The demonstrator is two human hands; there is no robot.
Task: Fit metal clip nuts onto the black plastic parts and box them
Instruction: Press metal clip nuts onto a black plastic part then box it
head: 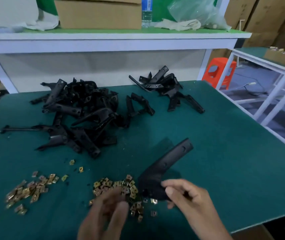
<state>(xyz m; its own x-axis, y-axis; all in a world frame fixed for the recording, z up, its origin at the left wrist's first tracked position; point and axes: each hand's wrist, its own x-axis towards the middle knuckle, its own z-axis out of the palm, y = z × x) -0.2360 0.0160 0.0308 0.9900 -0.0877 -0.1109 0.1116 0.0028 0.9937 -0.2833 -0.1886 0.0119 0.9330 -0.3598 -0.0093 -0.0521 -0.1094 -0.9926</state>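
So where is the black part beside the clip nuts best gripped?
The black part: take its broad lower end, from the right, as the right hand does; its long arm slants away, and the side facing the clip nuts is free.

- Right hand [188, 196]: grips the lower, wider end of one black plastic part [166, 163], whose long arm points up and to the right.
- Left hand [110, 210]: blurred, over the near clip nuts [115, 186]; whether it holds one cannot be told.
- Second scatter of nuts [29, 187]: loose, to the left.
- Large heap of black parts [79, 111]: centre-left of the green table [224, 161].
- Smaller heap [166, 85]: at the far edge.
- Shelf above: cardboard box [98, 14], water bottle [146, 13], plastic bag [198, 11].
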